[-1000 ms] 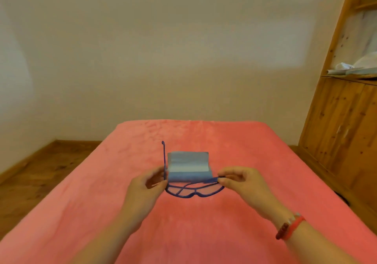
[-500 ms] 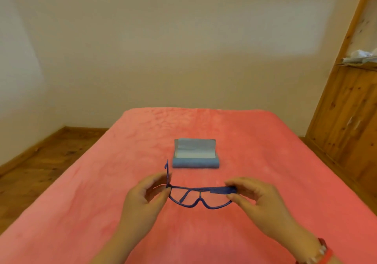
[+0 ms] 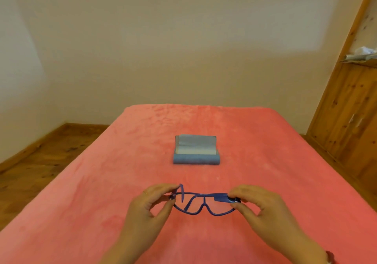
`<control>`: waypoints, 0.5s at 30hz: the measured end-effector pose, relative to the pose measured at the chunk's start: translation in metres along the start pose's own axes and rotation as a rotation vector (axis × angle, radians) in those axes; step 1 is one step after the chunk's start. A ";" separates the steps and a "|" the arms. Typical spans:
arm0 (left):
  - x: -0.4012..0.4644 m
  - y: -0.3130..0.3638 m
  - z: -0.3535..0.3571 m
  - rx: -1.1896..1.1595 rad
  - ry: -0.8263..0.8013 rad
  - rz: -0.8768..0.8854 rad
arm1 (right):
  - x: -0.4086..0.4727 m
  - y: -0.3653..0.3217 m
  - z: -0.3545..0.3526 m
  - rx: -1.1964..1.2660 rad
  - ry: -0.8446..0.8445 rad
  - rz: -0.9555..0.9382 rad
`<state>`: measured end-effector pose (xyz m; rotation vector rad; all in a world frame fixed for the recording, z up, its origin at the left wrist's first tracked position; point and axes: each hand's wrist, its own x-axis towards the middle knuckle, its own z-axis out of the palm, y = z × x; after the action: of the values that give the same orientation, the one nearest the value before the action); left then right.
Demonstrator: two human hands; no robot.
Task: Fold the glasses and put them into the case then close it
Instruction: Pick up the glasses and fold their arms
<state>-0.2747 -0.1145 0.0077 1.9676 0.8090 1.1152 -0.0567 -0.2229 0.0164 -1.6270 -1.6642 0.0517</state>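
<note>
Blue-framed glasses (image 3: 204, 204) hang just above the pink bed, held at both ends. My left hand (image 3: 149, 206) pinches the left hinge, where the left temple arm curls up and inward. My right hand (image 3: 257, 206) grips the right hinge, and the right temple lies folded along the top of the frame. Beyond the glasses, a light blue case (image 3: 196, 151) stands open on the bed, its lid upright and its inside pale.
The pink blanket covers the bed (image 3: 102, 182), which drops to a wooden floor (image 3: 40, 157) on the left. A wooden cabinet (image 3: 350, 116) with a cluttered shelf stands close to the bed's right side. A plain wall lies behind.
The glasses and both hands came toward me, away from the case. The right temple folded in against the frame, and the left temple has tipped from upright to partly folded.
</note>
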 end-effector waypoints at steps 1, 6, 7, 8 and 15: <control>0.000 0.002 0.000 0.015 -0.008 0.016 | -0.001 0.002 0.001 -0.003 0.001 0.000; 0.004 0.001 -0.003 0.164 -0.029 0.116 | -0.002 0.008 0.004 -0.044 0.018 0.005; 0.005 -0.001 -0.003 0.203 -0.033 0.142 | -0.001 0.008 0.004 -0.059 0.027 0.002; 0.006 -0.003 -0.003 0.241 -0.038 0.178 | -0.001 0.007 0.004 -0.075 0.034 0.000; 0.022 -0.009 0.000 0.604 -0.159 0.490 | 0.005 0.005 -0.003 -0.054 0.019 0.016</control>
<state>-0.2674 -0.0922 0.0097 2.8342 0.6381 1.0295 -0.0503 -0.2186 0.0181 -1.6758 -1.6513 -0.0011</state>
